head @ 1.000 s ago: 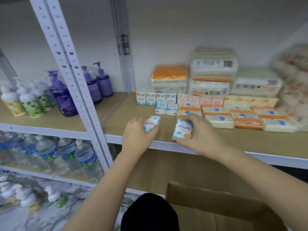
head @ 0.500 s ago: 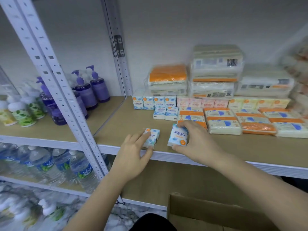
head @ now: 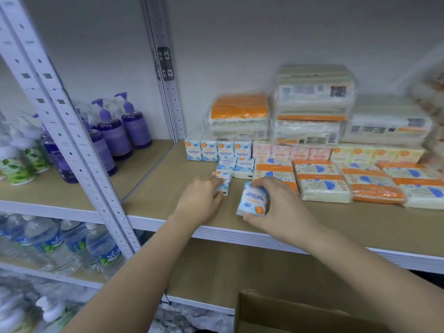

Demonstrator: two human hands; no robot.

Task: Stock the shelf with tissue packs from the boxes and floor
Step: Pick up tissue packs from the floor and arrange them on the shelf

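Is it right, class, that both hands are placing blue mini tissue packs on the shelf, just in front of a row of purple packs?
Not quite. In the head view, the left hand and right hand do set blue mini tissue packs on the shelf, but the row behind is blue packs, not purple.

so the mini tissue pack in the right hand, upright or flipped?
Flipped: the mini tissue pack in the right hand shows its print upside down.

Left hand (head: 200,198) grips one shelf (head: 168,200) pack (head: 224,182); right hand (head: 276,205) another (head: 252,199).
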